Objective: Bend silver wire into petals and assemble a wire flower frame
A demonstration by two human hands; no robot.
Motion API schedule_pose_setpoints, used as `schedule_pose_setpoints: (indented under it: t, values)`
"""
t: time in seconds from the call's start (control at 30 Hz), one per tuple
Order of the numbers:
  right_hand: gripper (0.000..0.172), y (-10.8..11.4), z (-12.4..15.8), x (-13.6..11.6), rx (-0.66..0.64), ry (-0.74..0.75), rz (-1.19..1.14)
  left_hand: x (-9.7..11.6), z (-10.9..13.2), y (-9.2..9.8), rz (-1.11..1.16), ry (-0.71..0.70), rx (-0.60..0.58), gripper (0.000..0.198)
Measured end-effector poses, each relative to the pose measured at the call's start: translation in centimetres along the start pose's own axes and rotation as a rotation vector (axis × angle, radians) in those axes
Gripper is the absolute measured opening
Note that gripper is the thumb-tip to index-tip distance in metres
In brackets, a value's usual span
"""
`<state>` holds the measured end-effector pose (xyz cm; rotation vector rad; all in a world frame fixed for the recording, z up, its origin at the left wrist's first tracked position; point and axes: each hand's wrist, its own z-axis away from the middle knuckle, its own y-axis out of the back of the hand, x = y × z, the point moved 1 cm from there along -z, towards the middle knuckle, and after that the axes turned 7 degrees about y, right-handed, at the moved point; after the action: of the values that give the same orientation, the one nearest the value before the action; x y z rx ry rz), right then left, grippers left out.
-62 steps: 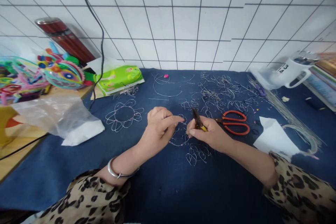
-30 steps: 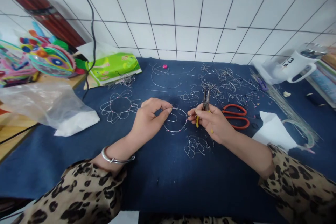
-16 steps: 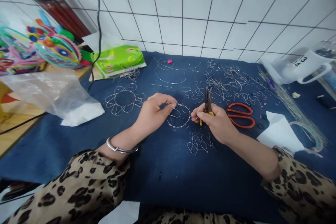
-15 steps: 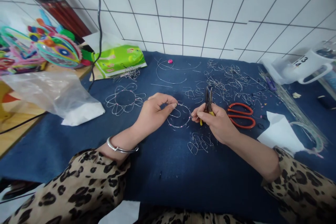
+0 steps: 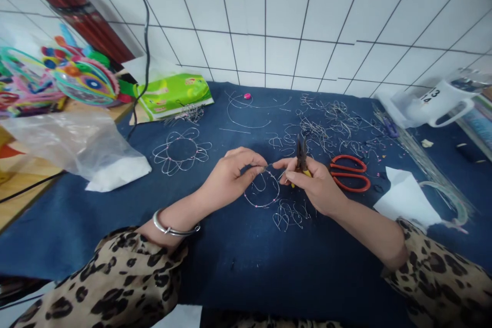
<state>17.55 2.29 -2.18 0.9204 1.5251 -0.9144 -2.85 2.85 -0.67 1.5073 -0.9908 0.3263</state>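
Note:
My left hand (image 5: 237, 174) pinches the top of a thin silvery wire ring (image 5: 257, 206) dotted with small pink beads. A smaller wire loop curves inside the ring. In my right hand (image 5: 317, 184) sits a pair of pliers (image 5: 302, 151) with yellow handles, jaws pointing up and away from me. The right index finger reaches toward the ring's top, close to my left fingertips; whether it touches the wire I cannot tell. Just below lies a small heap of bent wire pieces (image 5: 289, 215). A flower-shaped wire piece with beads (image 5: 181, 151) rests left of my hands.
Red-handled scissors (image 5: 349, 173) lie right of my right hand. Tangled wire bits (image 5: 326, 120) spread behind. A green packet (image 5: 175, 96) and a plastic bag (image 5: 77, 138) are at left. A white jug (image 5: 442, 105), white paper (image 5: 407, 197) and straight wires (image 5: 426, 156) are at right.
The ring has turned and hangs slightly lower under my left fingertips. My right hand's index finger has stretched toward the left fingertips. The pliers stay in my right hand.

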Motion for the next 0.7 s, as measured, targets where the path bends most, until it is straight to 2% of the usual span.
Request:
schedule_pose_setpoints:
  t: [0.27,0.43,0.6,0.7]
  values:
    - [0.004,0.06,0.13,-0.27,-0.136,-0.012,0.089,0.33,0.37,0.09,-0.071,-0.039,0.046,0.013]
    - [0.003,0.06,0.03,-0.48,-0.211,-0.023,0.067,0.52,0.51,0.0,-0.081,-0.054,0.073,0.013]
    - [0.003,0.03,0.06,-0.48,-0.234,-0.001,0.046,0.68,0.57,0.0,-0.094,-0.05,0.114,0.011]
    - [0.004,0.03,0.1,-0.42,-0.232,0.009,0.04,0.56,0.48,0.03,-0.097,-0.04,0.099,0.012]
